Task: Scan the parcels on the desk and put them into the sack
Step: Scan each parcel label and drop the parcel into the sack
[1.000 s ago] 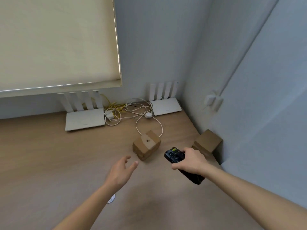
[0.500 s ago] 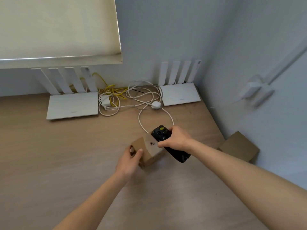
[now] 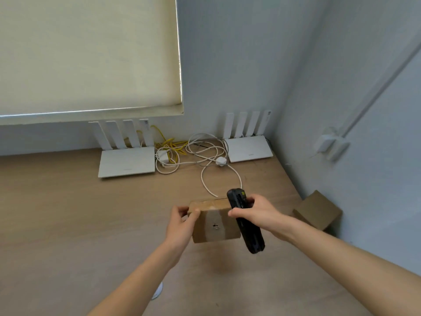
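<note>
The left hand grips a small cardboard parcel by its left end, thumb on the near face and fingers wrapped over the top edge, clamped on the box. The parcel is lifted off the desk, its shadow lying below it on the wood. A strip of tape with a small dark mark runs down the face turned to the camera.

The right hand is closed around a black scanner, fingers curled over its upper part and thumb across its near side. The scanner lies against the parcel's right end, its head rising just past the fingertips and its lower end hanging below the palm.

A second parcel sits to the right of the right wrist, at the desk's edge by the wall. Beyond the fingers, a loop of white cable trails toward two white routers standing against the back wall.
</note>
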Demonstrator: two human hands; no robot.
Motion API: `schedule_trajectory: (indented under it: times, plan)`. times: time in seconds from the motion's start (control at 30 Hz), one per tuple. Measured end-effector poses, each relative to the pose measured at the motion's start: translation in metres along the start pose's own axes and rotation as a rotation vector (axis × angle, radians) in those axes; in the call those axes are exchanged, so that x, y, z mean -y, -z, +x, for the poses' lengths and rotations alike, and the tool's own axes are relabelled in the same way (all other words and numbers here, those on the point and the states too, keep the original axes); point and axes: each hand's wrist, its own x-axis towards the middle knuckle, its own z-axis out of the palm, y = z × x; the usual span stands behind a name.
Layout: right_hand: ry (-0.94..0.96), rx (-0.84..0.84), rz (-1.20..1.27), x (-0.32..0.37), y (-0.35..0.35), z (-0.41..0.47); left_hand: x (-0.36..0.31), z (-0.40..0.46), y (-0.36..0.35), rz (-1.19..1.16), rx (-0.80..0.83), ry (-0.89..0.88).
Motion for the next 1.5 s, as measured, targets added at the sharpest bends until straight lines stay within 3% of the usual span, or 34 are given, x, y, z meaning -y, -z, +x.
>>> schedule_trajectory:
  times: [0.17,0.43,0.63,0.8,1.13,1.37,1.5]
  plan:
    - [0.062,-0.077,0.041,0.023,-0.006,-0.093,-0.028,-0.073,0.031,-0.011,0.017,-0.192]
    - [0.191,-0.241,0.116,0.052,-0.027,-0.253,-0.064,-0.203,0.090,-0.059,0.181,-0.389]
    - [0.238,-0.277,0.149,0.054,-0.043,-0.355,-0.082,-0.291,0.124,-0.076,0.135,-0.480]
    - [0.256,-0.309,0.162,0.039,-0.053,-0.424,-0.078,-0.354,0.139,-0.054,0.194,-0.544]
    - [0.297,-0.280,0.164,-0.018,-0.096,-0.560,-0.034,-0.513,0.160,-0.201,0.270,-0.505]
    - [0.302,-0.233,0.118,-0.056,-0.145,-0.660,0.010,-0.614,0.190,-0.149,0.159,-0.535]
    - [0.324,-0.188,0.089,-0.053,-0.168,-0.697,0.013,-0.657,0.221,-0.133,0.175,-0.540]
